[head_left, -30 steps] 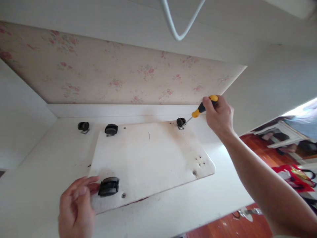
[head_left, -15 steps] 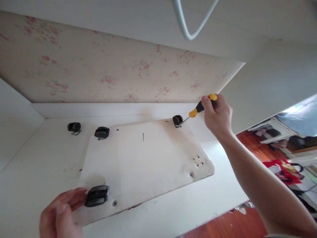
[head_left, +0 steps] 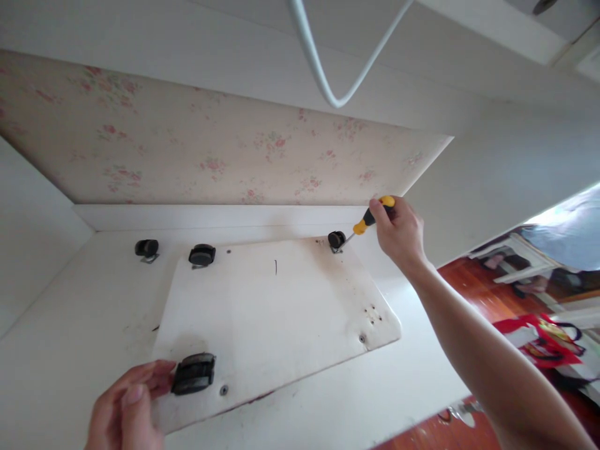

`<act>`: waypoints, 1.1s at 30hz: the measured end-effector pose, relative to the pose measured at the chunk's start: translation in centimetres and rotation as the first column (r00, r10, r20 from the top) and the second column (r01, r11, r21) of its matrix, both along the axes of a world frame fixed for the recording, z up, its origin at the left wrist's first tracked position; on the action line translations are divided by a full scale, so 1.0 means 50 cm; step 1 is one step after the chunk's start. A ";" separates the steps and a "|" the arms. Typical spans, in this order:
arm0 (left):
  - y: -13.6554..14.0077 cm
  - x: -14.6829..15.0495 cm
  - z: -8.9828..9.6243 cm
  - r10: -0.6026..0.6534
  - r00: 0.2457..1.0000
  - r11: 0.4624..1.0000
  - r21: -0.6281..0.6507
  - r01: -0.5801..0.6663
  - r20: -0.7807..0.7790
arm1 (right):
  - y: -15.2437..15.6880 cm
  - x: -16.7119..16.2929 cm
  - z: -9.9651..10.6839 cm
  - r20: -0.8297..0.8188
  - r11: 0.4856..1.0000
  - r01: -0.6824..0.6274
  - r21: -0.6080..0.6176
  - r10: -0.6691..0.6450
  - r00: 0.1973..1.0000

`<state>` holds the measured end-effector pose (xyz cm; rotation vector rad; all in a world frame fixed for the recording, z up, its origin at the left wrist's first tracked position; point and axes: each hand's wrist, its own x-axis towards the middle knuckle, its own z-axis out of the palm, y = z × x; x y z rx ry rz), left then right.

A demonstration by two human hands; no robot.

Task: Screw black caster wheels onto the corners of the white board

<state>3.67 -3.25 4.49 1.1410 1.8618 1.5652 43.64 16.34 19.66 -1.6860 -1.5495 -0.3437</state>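
Note:
A yellow-and-black screwdriver [head_left: 369, 217] is gripped in my right hand [head_left: 401, 232]. Its tip meets the metal mounting plate of a black caster [head_left: 336, 240] at the far right corner of a white panel [head_left: 285, 312]. My left hand [head_left: 131, 400] is at the panel's near left, thumb apart, fingertips at the side of a large caster [head_left: 194, 374]; whether they press on it I cannot tell. Another caster [head_left: 202, 255] stands at the far left corner. Screw holes [head_left: 373, 314] mark the near right corner, where no caster sits.
A separate caster [head_left: 147, 249] lies on the white shelf [head_left: 117, 300] left of the panel. White cable [head_left: 328, 87] hangs overhead in front. Flowered wallpaper [head_left: 225, 150] covers the back. To the right, a red bag [head_left: 539, 340] lies beyond the shelf, above wooden floor [head_left: 462, 281].
The view has shifted slightly, so the panel and both hands sit a little lower. The screwdriver tip stays at the far right caster, and my left hand remains beside the near caster.

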 end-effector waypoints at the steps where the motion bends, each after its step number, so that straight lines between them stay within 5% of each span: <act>1: 0.000 0.000 0.000 0.011 0.998 1.000 -0.006 -0.011 0.061 | -0.001 0.000 -0.001 0.008 1.000 -0.002 0.000 0.002 1.000; 5: -0.001 -0.001 -0.001 0.032 0.980 0.999 -0.010 -0.030 0.194 | -0.007 -0.003 -0.001 0.026 1.000 0.003 -0.007 -0.002 1.000; 33: -0.002 -0.021 -0.013 -0.016 0.993 1.000 -0.020 0.018 0.119 | -0.039 -0.028 0.015 0.079 0.993 -0.087 -0.082 0.094 0.992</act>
